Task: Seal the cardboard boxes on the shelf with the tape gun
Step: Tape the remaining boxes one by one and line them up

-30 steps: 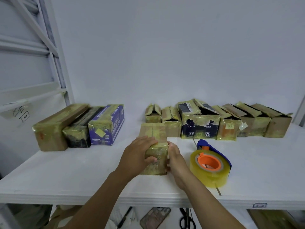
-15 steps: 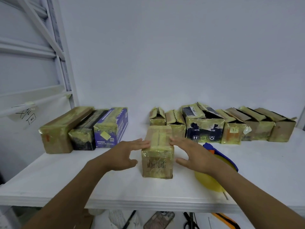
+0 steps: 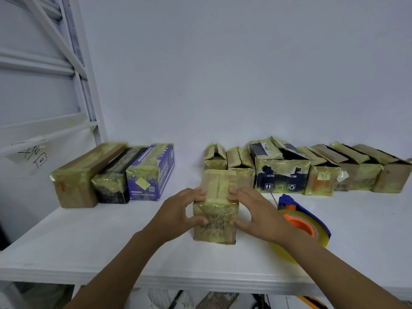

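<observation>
– Fingers [image 3: 199,193] on the small box [image 3: 215,228]: how best to close it?
– Press both flaps flat, seam tight, box square on the shelf [image 3: 100,241]; only then free the right hand [image 3: 256,211] for the tape gun [image 3: 299,223] just beside it.
– Grip now?
– Left hand [image 3: 176,211] and right hand each half-curled round an upper corner: fingers on top, thumb on front.

The right hand [image 3: 258,216] and its forearm hide the near left part of the blue tape gun [image 3: 305,221] with its orange-cored yellowish tape roll. The barcode on the small tape-wrapped cardboard box [image 3: 215,228] is too blurred to read. The dark objects [image 3: 217,301] under the white shelf [image 3: 89,237] are cut off at the bottom edge, too unclear to name.
</observation>
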